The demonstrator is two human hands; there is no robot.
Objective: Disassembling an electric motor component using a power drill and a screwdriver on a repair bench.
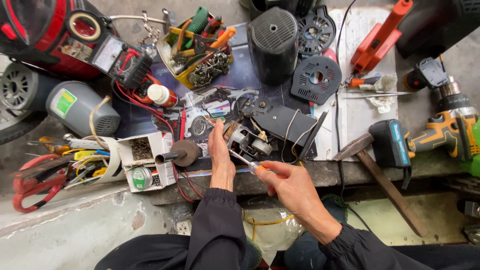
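The right hand (292, 187) pinches a small screwdriver (245, 162), its tip poking into the little motor (246, 141). The left hand (220, 155) presses its fingers together on the motor's left side, holding it steady. A hammer (380, 180) lies right.

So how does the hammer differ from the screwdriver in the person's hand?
The hammer lies untouched on the bench edge; the screwdriver is held in the right hand. The hammer is bigger, with a wooden handle; the screwdriver is slim, with an orange handle. Both are hand tools with metal working ends.
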